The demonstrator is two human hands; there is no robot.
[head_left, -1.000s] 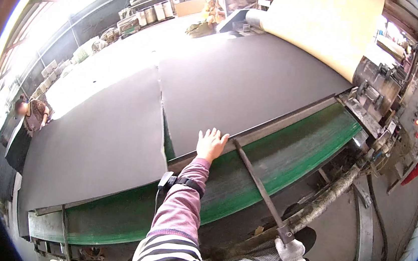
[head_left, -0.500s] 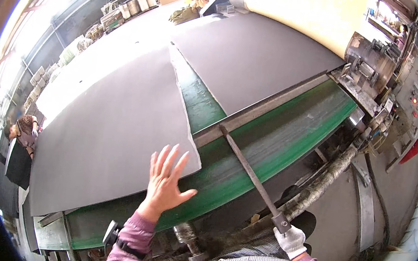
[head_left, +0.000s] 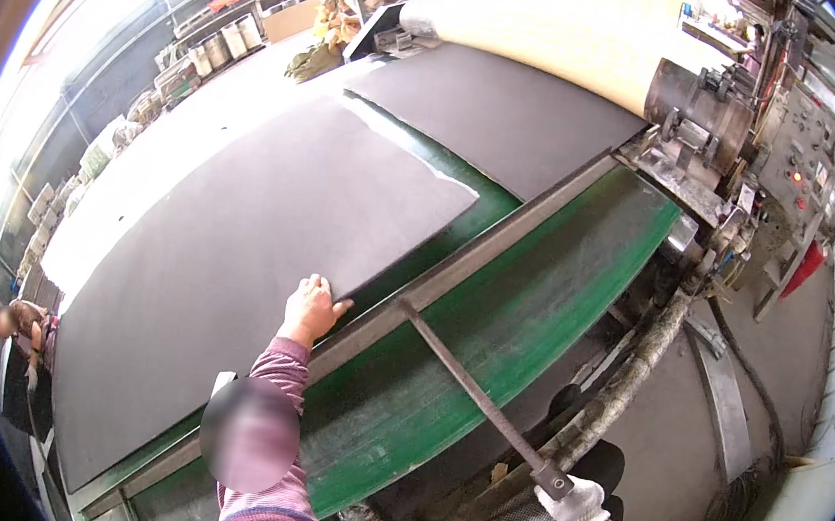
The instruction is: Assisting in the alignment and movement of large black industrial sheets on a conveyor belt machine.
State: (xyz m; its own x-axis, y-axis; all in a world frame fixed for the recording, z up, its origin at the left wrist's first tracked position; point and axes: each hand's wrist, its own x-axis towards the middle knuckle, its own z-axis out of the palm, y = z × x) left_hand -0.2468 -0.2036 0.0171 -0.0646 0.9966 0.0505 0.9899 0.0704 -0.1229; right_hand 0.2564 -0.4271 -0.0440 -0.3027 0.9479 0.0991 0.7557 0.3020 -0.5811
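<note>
My bare left hand [head_left: 311, 309] is on the near edge of a large dark grey sheet [head_left: 229, 232], its fingers bent over the top and the thumb at the edge. The sheet's underside is hidden. My right hand [head_left: 573, 505], in a white knit glove, is closed round the end of a metal rod [head_left: 475, 397]. The rod's far end meets a long metal bar [head_left: 458, 256] running along the front of the sheet. A second dark grey sheet [head_left: 512, 109] lies further back, a strip of green between the two.
A green belt [head_left: 535, 292] curves along the near side. At the back right stands a big yellowish roller [head_left: 561, 23] beside a control panel [head_left: 799, 157] with a lit red lamp. A person [head_left: 24, 328] bends at the sheet's far left. A pipe [head_left: 627, 381] runs near my right.
My left hand has come down from above the sheet onto its near edge. The sheet's near edge, before overlapping the bar, now lies behind it. My right hand still holds the rod.
</note>
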